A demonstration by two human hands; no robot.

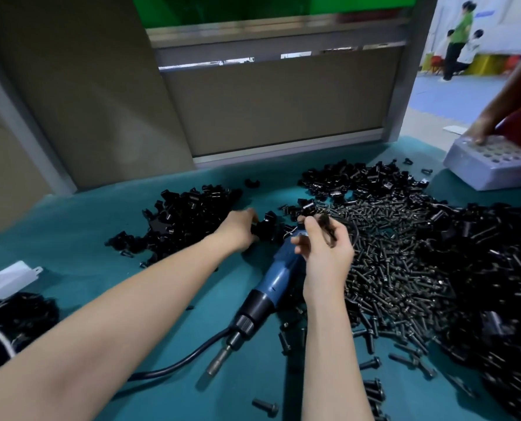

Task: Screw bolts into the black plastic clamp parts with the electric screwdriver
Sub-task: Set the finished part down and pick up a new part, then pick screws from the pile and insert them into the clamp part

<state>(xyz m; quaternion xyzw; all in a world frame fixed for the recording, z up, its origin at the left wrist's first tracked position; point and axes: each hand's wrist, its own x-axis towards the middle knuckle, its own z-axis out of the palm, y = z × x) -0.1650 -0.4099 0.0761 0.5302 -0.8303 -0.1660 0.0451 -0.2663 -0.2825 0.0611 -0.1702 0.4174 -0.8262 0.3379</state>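
A: L hand (241,230), where?

B: Out over the table (70,238), mid-frame. Fingers curl round a black clamp (266,227), right at the edge of the left clamp heap (186,220).

A: R hand (326,253)?

B: Raised just right of the L hand. Fingers bent in, pinching a dark bolt (324,221) at the tips. It's blurred, so can't tell if it's one bolt or more.

A: And the driver (280,278)?

B: Blue, lying flat on the table, nobody holding it. Its rear end sits under the R hand. The bit (216,364) points twd the near-left, and the black cord (177,363) curves off to the left.

A: Rest of the bolts?

B: Big bolt heap (389,268) on the right, next to the R hand, w/ strays scattered along the near side. More clamps at the back (344,180) and far right (496,268).

A: Anything else?

B: Grey tray (496,174) w/ round holes at the far-right corner, and another person's hand (481,132) rests on it. White plastic piece (7,278) at the left edge.
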